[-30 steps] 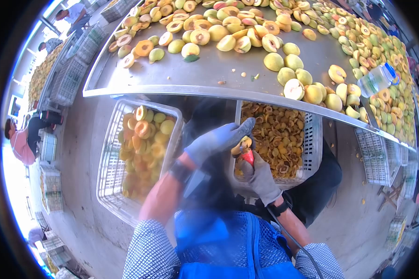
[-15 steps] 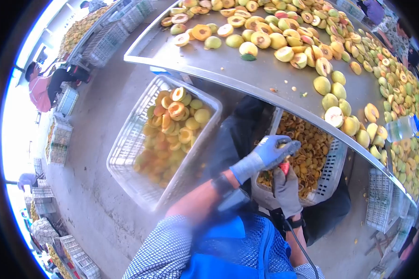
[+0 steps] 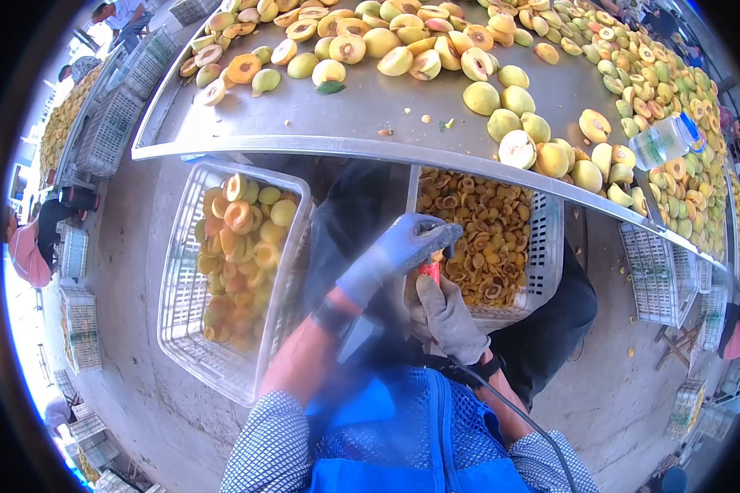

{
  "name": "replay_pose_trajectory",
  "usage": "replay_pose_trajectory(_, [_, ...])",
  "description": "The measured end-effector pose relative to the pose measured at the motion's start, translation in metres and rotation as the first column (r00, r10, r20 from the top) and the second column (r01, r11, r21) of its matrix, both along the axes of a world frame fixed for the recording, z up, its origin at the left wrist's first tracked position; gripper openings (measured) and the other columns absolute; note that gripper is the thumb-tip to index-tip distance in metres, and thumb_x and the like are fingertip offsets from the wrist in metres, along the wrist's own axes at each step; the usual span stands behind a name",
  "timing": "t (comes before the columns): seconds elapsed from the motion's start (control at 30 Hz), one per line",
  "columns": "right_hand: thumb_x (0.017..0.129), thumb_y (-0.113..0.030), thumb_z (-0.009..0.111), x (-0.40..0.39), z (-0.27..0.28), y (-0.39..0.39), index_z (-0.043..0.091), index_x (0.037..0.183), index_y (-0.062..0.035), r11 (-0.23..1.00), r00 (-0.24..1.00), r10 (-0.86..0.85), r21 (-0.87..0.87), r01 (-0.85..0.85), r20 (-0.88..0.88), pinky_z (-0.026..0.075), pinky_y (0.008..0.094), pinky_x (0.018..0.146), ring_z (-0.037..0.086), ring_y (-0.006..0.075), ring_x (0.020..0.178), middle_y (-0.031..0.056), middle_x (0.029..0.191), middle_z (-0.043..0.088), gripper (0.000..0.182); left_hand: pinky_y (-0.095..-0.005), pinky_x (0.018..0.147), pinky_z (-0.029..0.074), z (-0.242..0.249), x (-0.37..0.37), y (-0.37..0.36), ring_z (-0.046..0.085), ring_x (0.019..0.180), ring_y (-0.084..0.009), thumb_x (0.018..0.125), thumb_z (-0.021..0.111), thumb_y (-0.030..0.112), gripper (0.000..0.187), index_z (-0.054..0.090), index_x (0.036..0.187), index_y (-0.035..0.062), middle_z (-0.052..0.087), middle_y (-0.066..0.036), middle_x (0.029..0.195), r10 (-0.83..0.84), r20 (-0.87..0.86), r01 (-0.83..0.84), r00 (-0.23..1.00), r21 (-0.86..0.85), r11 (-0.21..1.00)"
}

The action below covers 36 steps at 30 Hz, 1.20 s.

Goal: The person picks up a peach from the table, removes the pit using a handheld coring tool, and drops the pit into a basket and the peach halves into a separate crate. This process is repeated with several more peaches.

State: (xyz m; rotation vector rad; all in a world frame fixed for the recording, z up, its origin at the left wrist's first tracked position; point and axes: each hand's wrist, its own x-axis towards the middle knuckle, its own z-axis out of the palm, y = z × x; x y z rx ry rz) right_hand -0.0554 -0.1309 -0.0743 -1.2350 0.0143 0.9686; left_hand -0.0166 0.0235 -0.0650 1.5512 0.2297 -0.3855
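My left hand (image 3: 403, 246), in a blue-grey glove with a dark fingertip area, is closed on a small piece of fruit, partly hidden by the fingers. Just below it my right hand (image 3: 450, 319), in a grey glove, grips a small red-handled tool (image 3: 431, 269) that points up at the fruit piece. Both hands are over the left edge of a white crate (image 3: 544, 261) filled with small brown-yellow fruit pieces (image 3: 485, 234). To the left stands another white crate (image 3: 177, 287) with larger yellow-orange fruit halves (image 3: 242, 255).
A metal table (image 3: 321, 119) with a raised rim crosses above, bearing many fruit halves, a green leaf (image 3: 330, 87) and a clear bottle with a blue cap (image 3: 664, 141). More crates (image 3: 654, 275) stand at right and left. Other people sit at the far sides.
The view has turned and shifted, so the table and crates appear further left. My hands remain close together, with the left fingers still around the fruit piece and the right around the red tool.
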Motion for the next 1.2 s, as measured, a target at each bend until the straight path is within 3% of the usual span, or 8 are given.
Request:
replay_pose_trajectory(0.23, [0.097,-0.044,0.050,0.008,-0.006,-0.006,0.050,0.098,-0.0088,0.994,0.988,0.078,0.082,-0.068,-0.131,0.025,0.0194,0.039,0.032,0.0016,0.046,-0.0069,0.065,0.039,0.036,-0.0221,0.065,0.045,-0.029,-0.005,-0.008,0.053,0.072,-0.0067,0.095,0.055,0.028,0.034,0.066,0.087,-0.0024,0.064,-0.002,0.082,0.146,0.261,-0.097,0.954,-0.191,0.977])
replay_pose_trajectory(0.33, [0.095,-0.046,0.052,0.009,-0.018,-0.001,0.049,0.099,-0.0094,0.993,0.944,0.068,-0.113,-0.033,0.322,0.025,0.0180,0.040,0.032,0.0010,0.047,-0.0067,0.068,0.041,0.037,-0.0231,0.071,0.046,-0.027,-0.008,-0.025,0.054,0.076,-0.0082,0.096,0.053,0.026,0.032,0.065,0.090,-0.0025,0.065,-0.003,0.084,0.369,0.282,-0.332,0.886,-0.169,0.928])
replay_pose_trajectory(0.83, [0.098,-0.048,0.045,-0.001,0.001,-0.013,0.049,0.088,-0.0107,0.897,0.878,0.166,0.439,0.054,-0.449,0.024,0.0229,0.039,0.031,0.0049,0.041,-0.0068,0.055,0.036,0.039,-0.0255,0.061,0.045,-0.017,-0.003,-0.022,0.055,0.063,-0.0119,0.093,0.052,0.052,0.053,0.061,0.085,0.0001,0.057,-0.006,0.070,0.133,0.247,0.031,0.960,-0.565,0.824])
replay_pose_trajectory(0.9, [0.097,-0.050,0.046,-0.001,0.001,-0.008,0.049,0.086,-0.0109,0.997,0.951,0.076,-0.017,-0.075,0.299,0.024,0.0236,0.039,0.031,0.0055,0.041,-0.0065,0.055,0.035,0.040,-0.0271,0.061,0.046,-0.023,-0.005,-0.025,0.057,0.065,-0.0145,0.095,0.047,0.051,0.052,0.061,0.087,0.0009,0.058,-0.008,0.073,0.222,0.251,-0.032,0.942,-0.593,0.805])
replay_pose_trajectory(0.97, [0.096,-0.051,0.047,-0.003,-0.004,-0.026,0.049,0.087,-0.0108,0.995,0.980,0.042,0.081,-0.059,0.197,0.024,0.0235,0.039,0.030,0.0055,0.041,-0.0066,0.055,0.034,0.041,-0.0288,0.064,0.048,-0.027,-0.006,-0.023,0.059,0.068,-0.0158,0.098,0.043,0.046,0.050,0.061,0.089,0.0003,0.059,-0.008,0.074,0.632,-0.122,-0.535,0.765,-0.667,0.519])
replay_pose_trajectory(1.03, [0.096,-0.052,0.048,0.004,-0.003,-0.039,0.049,0.088,-0.0108,0.984,0.996,0.022,0.175,-0.037,0.086,0.024,0.0235,0.039,0.030,0.0055,0.041,-0.0068,0.055,0.033,0.042,-0.0295,0.067,0.050,0.001,-0.031,0.017,0.061,0.068,-0.0161,0.100,0.043,0.038,0.042,0.063,0.092,0.0014,0.061,-0.006,0.076,0.592,0.240,-0.559,0.769,-0.195,0.806])
replay_pose_trajectory(1.13, [0.095,-0.054,0.047,0.022,-0.002,-0.045,0.048,0.088,-0.0115,0.913,0.864,-0.185,0.243,0.327,-0.467,0.023,0.0242,0.037,0.030,0.0062,0.038,-0.0064,0.054,0.034,0.043,-0.0273,0.080,0.047,0.041,-0.073,0.097,0.059,0.084,-0.0153,0.090,0.061,0.010,0.014,0.065,0.097,-0.0010,0.063,-0.007,0.087,0.245,0.460,-0.504,0.853,0.608,0.613])
replay_pose_trajectory(1.2, [0.095,-0.053,0.047,0.029,-0.021,-0.041,0.048,0.088,-0.0116,0.953,0.940,-0.240,0.123,0.275,-0.244,0.023,0.0245,0.036,0.030,0.0065,0.038,-0.0061,0.053,0.035,0.042,-0.0290,0.080,0.047,0.052,-0.084,0.138,0.060,0.086,-0.0187,0.086,0.064,0.006,0.014,0.064,0.097,-0.0020,0.063,-0.009,0.088,0.044,0.564,-0.537,0.824,0.755,0.377])
